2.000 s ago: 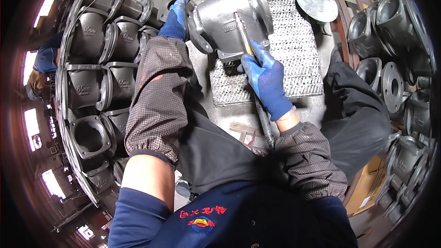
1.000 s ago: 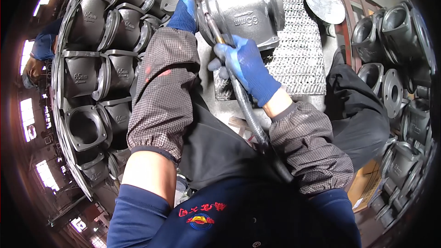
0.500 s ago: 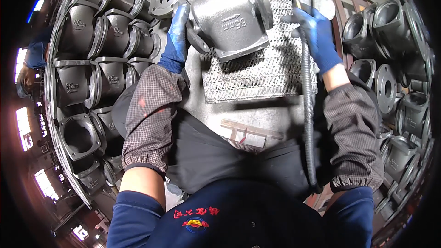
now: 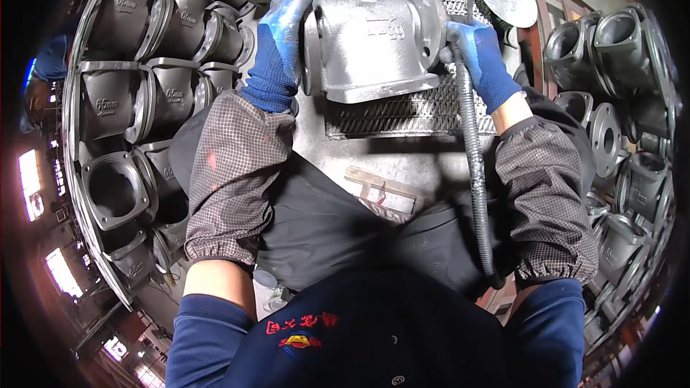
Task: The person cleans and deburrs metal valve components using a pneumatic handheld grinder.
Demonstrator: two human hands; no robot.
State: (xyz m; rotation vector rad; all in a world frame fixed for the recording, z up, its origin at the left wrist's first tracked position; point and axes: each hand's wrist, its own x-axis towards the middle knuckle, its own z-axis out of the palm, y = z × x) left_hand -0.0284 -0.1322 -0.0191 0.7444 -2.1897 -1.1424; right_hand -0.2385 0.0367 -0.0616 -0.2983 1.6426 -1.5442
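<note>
Between the left hand [image 4: 284, 36] and right hand [image 4: 480, 57] sits the grey valve casting [image 4: 374, 36].

Bright overhead workshop light, soft shadows under the forearms, heavy fisheye bending, dark vignetted corners.

Single head-worn fisheye view, looking steeply down, close over mesh work surface [image 4: 402, 111]; rim bends edges.
</note>
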